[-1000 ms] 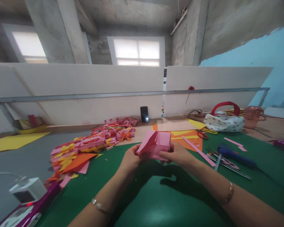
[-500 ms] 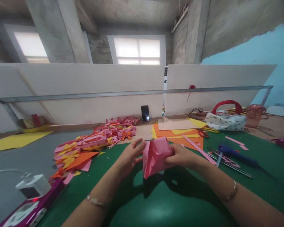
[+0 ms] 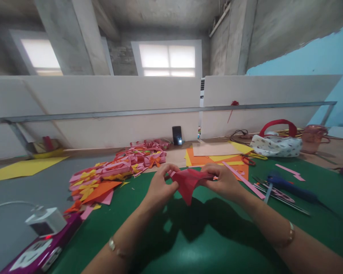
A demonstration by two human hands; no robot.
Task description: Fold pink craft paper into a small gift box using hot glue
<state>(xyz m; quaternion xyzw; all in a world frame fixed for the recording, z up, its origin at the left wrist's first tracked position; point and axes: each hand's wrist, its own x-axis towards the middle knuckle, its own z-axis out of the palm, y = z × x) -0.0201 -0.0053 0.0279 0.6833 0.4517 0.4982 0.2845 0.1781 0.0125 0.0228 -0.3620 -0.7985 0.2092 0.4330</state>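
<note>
A folded piece of pink paper (image 3: 188,183) is held up above the green mat (image 3: 217,247), its pointed lower end hanging down. My left hand (image 3: 163,183) pinches its left corner between thumb and fingers. On the opposite side, my right hand (image 3: 221,182) grips the right corner the same way. The paper's inner folds are hidden from this angle. Shadows of both hands and the paper fall on the mat below.
A heap of pink, orange and yellow paper pieces (image 3: 117,167) lies to the left. Orange sheets (image 3: 194,159) sit behind my hands. To the right are a blue glue gun (image 3: 291,188) and scissors (image 3: 257,156). A purple power strip (image 3: 54,247) lies at lower left.
My left hand, previously open beside the pink paper, has closed on its left corner. The paper has turned and spread between both hands, its point now facing down.
</note>
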